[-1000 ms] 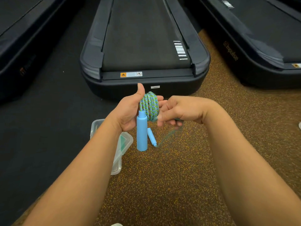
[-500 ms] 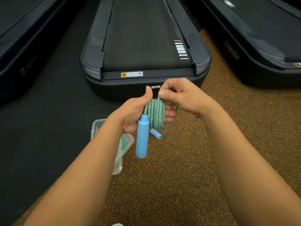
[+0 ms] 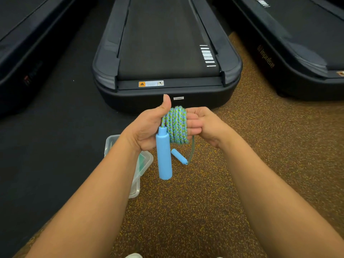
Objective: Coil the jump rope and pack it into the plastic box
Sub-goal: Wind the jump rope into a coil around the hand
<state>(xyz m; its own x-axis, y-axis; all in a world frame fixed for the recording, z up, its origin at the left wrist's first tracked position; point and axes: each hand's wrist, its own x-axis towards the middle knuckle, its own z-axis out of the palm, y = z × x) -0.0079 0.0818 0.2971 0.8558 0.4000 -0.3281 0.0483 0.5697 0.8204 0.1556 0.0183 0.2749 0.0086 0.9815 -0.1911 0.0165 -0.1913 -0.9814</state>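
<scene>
The blue-green braided jump rope [image 3: 176,125] is wound in several turns around the fingers of my left hand [image 3: 149,127], thumb up. One blue handle [image 3: 164,155] hangs down from that hand. My right hand [image 3: 202,125] sits just right of the coil with curled fingers gripping the rope's free strand, which runs down to the second blue handle [image 3: 179,156] dangling below. The clear plastic box [image 3: 143,164] lies on the floor under my left forearm, partly hidden.
A black treadmill [image 3: 165,53] stands straight ahead, close behind my hands. More treadmills flank it at left [image 3: 28,53] and right [image 3: 297,43]. The floor is brown speckled rubber [image 3: 186,211] near me and black matting [image 3: 55,146] to the left.
My right hand has come down from above the coil to its right side, laying another turn of rope. The loose handle has been drawn up closer to the coil.
</scene>
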